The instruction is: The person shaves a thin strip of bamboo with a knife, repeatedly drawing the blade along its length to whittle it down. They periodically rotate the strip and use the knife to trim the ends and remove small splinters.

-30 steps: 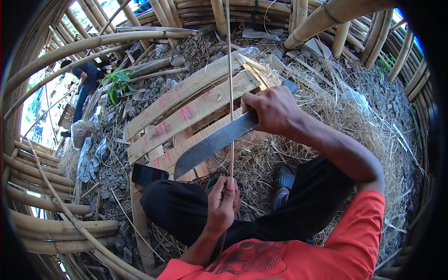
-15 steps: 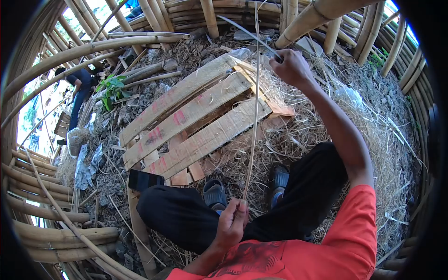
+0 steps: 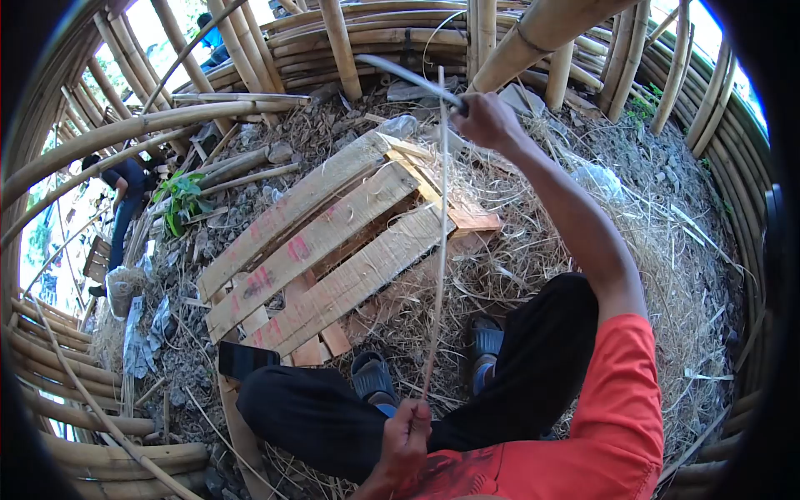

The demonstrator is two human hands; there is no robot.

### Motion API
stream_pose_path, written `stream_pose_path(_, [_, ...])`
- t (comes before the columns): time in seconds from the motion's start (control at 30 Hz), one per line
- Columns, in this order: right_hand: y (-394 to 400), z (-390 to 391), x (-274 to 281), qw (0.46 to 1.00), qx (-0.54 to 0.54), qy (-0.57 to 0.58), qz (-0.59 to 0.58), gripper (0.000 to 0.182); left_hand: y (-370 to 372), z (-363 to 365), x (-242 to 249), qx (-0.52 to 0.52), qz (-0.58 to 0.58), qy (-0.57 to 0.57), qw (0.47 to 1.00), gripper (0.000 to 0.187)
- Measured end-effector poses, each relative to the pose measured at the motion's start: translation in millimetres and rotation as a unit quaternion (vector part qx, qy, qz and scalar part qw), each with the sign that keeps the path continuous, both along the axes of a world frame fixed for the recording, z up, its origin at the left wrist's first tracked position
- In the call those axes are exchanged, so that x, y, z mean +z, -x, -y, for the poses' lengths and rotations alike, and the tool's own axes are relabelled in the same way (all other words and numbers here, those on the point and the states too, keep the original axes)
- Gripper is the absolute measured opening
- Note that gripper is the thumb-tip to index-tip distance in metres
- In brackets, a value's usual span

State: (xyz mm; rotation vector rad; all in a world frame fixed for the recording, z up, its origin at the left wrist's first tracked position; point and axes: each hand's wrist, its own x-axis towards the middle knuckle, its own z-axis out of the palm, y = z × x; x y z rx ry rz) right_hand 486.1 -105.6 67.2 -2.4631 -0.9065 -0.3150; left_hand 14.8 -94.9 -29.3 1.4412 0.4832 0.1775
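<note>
My left hand (image 3: pixel 405 433), low in front of my shirt, is closed round the lower end of a thin bamboo strip (image 3: pixel 439 275). The strip stands up from the fist, slightly tilted, past the wooden pallet. My right hand (image 3: pixel 490 122) reaches far forward with its fingers wrapped round the dark handle of a long knife (image 3: pixel 408 77). The blade points up and left and crosses the strip near its top in this view. Below lies a slatted wooden pallet (image 3: pixel 312 237) with red marks, its right end close behind the strip.
Bamboo shavings (image 3: pixel 533 250) cover the ground round my sandals (image 3: pixel 372 377). A black phone (image 3: pixel 247 360) rests beside my left knee. Bamboo poles (image 3: pixel 550 37) and rails surround me. Another person (image 3: pixel 123 187) bends down at the left, outside the rails, near a small leafy plant (image 3: pixel 180 200).
The knife has swung flatter across the strip's top, and a thin curled strand now shows beyond the blade. The view has shifted a little, moving the surroundings left.
</note>
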Motion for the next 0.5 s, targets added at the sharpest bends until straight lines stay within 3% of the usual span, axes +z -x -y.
stream_pose_path(0.07, [-14.4,7.4,3.4,0.999,-0.007,-0.024,0.033,0.024,2.1,2.4,-2.0,-0.004,-0.001,0.022,1.000,0.021])
stream_pose_path(0.17, [4.0,18.6,-0.9,0.995,0.075,-0.052,-0.029,0.024,0.2,1.7,-3.1,0.017,-0.003,0.049,0.999,0.020])
stream_pose_path(0.2, [0.5,15.3,-13.6,0.994,0.055,-0.086,0.028,0.024,-1.2,2.2,-4.9,0.018,-0.006,0.045,0.999,0.021])
stream_pose_path(0.3, [-38.6,16.6,-18.9,0.988,-0.082,-0.062,-0.120,0.028,0.1,-3.1,-10.1,0.017,-0.019,-0.007,1.000,0.022])
stream_pose_path(0.37, [-37.9,17.7,-9.2,0.903,-0.065,-0.286,-0.315,0.038,-3.4,-5.7,-12.8,0.024,-0.014,-0.084,0.996,0.022])
stream_pose_path(0.43, [-12.3,17.8,-3.8,0.759,0.009,-0.478,-0.442,0.043,-9.6,-8.6,-12.3,0.023,-0.029,-0.096,0.995,0.022])
stream_pose_path(0.47, [3.8,16.8,3.3,0.713,0.061,-0.523,-0.463,0.044,-11.8,-9.3,-11.3,0.022,-0.038,-0.100,0.994,0.022])
stream_pose_path(0.5, [16.3,16.1,11.1,0.708,0.086,-0.519,-0.471,0.043,-13.1,-9.8,-10.9,0.023,-0.035,-0.107,0.993,0.023])
